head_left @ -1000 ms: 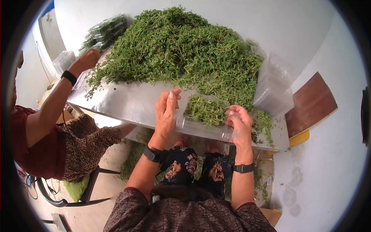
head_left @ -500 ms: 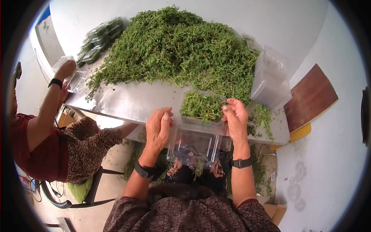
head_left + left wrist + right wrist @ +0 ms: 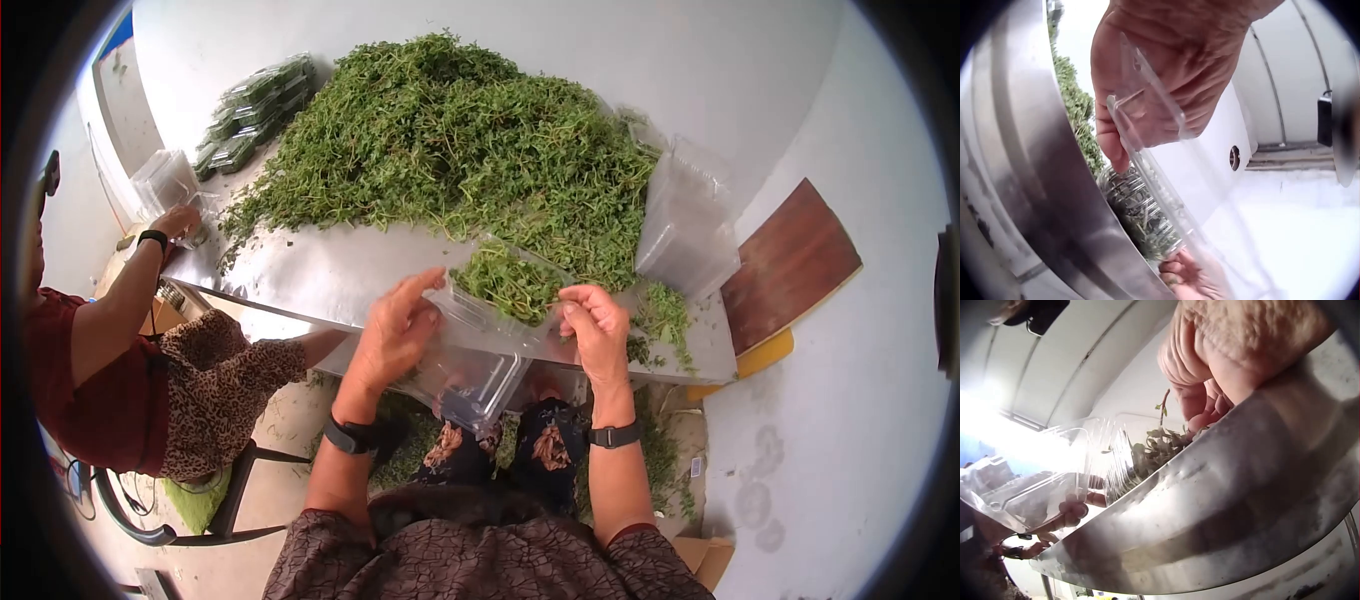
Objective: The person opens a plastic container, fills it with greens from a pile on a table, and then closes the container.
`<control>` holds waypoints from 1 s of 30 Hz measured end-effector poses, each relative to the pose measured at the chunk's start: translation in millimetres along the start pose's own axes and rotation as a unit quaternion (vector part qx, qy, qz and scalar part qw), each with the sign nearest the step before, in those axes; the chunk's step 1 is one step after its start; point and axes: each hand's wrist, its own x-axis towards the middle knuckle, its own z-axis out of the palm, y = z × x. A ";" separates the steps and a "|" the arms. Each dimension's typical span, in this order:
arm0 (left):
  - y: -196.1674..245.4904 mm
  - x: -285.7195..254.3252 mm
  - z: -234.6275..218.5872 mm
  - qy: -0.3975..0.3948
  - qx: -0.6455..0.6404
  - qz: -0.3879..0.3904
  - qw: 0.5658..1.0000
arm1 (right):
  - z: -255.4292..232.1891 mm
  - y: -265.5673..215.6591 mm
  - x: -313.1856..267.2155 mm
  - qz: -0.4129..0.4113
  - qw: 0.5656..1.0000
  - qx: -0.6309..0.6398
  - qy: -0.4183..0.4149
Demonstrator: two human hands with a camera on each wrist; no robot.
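A clear plastic clamshell box (image 3: 1138, 203) filled with leafy green stems (image 3: 508, 282) sits at the table's near edge. Its lid (image 3: 480, 378) hangs unfolded toward the person, past the edge. My left hand (image 3: 397, 335) is at the box's left side near the hinge, index finger extended and thumb apart. The left wrist view shows that hand through the clear lid. Curled fingers of my right hand (image 3: 597, 330) pinch the box's right end by the greens, their tips partly hidden behind the table rim in the right wrist view. One sprig (image 3: 1164, 407) sticks up there.
A large heap of greens (image 3: 450, 140) covers the back of the metal table (image 3: 320, 265). Stacked empty boxes (image 3: 690, 215) stand right, filled boxes (image 3: 255, 105) back left. Another person (image 3: 110, 370) works at the left end. A brown board (image 3: 795, 265) leans on the right wall.
The lid came into sight, unfolded toward the person, and the box has turned clockwise. My left hand moved lower and left, its fingers spreading. The other person's hand moved down from the stacked boxes.
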 end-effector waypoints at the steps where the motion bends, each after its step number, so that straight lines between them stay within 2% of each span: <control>1: 7.4 7.3 -4.4 0.016 0.146 0.048 0.988 | -0.3 0.1 -0.6 0.006 1.000 0.006 -0.014; 3: 10.2 17.7 -14.4 0.049 0.402 0.155 0.901 | -1.2 1.9 -0.9 0.006 0.999 0.011 -0.033; 4: 10.2 19.4 -15.2 0.050 0.401 0.156 0.901 | -1.3 1.5 -1.3 0.005 0.999 0.010 -0.033; 7: 23.8 16.2 -13.6 0.095 0.452 0.197 0.865 | -1.0 0.7 -0.9 0.004 0.999 0.010 -0.032; 10: 45.6 -4.4 12.2 0.062 0.402 0.231 0.884 | -0.3 2.1 -2.5 0.007 0.999 0.007 -0.031; 13: 39.5 -22.1 36.9 -0.001 0.400 0.172 0.900 | -0.6 2.4 -1.6 0.001 1.000 -0.005 -0.027; 14: 32.5 -22.5 39.9 0.002 0.400 0.169 0.901 | -0.7 2.6 -2.1 0.003 1.000 -0.006 -0.031; 16: 24.2 -21.7 42.9 -0.004 0.483 0.192 0.854 | -0.9 1.8 -2.1 0.005 1.000 -0.012 -0.026; 18: 24.7 -19.6 39.0 -0.008 0.467 0.183 0.865 | -2.5 3.6 -0.7 0.002 0.999 0.000 -0.033; 20: 27.4 -15.0 29.7 -0.018 0.498 0.193 0.845 | -2.7 2.3 -0.8 -0.002 0.999 0.011 -0.036; 22: 28.6 -12.0 21.0 -0.004 0.490 0.181 0.852 | -1.4 -4.5 1.1 -0.018 1.000 0.013 -0.020; 23: 26.6 -11.7 16.0 -0.001 0.514 0.185 0.838 | -1.5 -10.8 4.2 -0.021 1.000 0.011 -0.020; 24: 25.3 -12.1 13.6 0.001 0.537 0.187 0.822 | -0.9 -20.1 7.2 -0.039 0.999 -0.025 -0.013; 26: 24.9 -12.6 11.8 0.004 0.521 0.184 0.834 | -1.0 -33.3 17.8 -0.055 0.997 -0.061 -0.007; 28: 22.5 -12.7 9.6 0.018 0.511 0.213 0.833 | -3.4 -43.1 38.9 -0.077 0.969 -0.230 -0.047; 29: 22.8 -12.4 8.5 0.019 0.510 0.214 0.833 | 0.6 -43.2 50.1 -0.118 0.956 -0.262 -0.059; 30: 24.5 -13.0 7.2 0.019 0.498 0.212 0.841 | 4.4 -44.2 60.2 -0.120 0.955 -0.264 -0.059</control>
